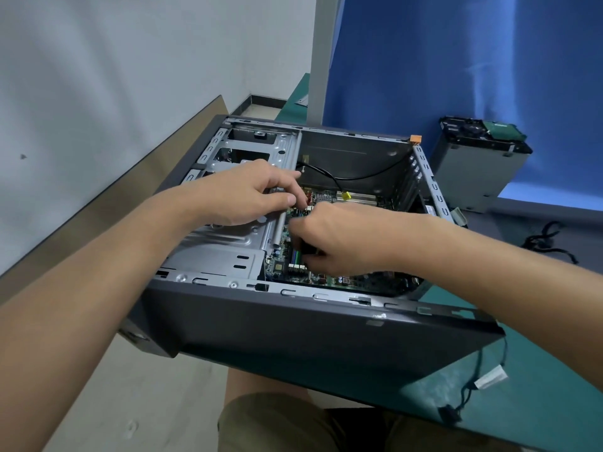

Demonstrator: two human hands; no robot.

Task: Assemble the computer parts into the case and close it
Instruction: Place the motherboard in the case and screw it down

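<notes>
The open dark grey computer case lies on its side on the green table, its inside facing up. A green motherboard sits in its bottom. My left hand rests on the silver drive cage, fingers curled toward a small connector at the board's edge. Just right of it, my right hand reaches down to the board and pinches a small black part. A black cable with a yellow plug runs across the case's far wall.
A metal drive bay holding a hard drive stands at the back right against the blue curtain. Loose black cables lie right of the case. Another cable with a white label hangs at the table's front edge.
</notes>
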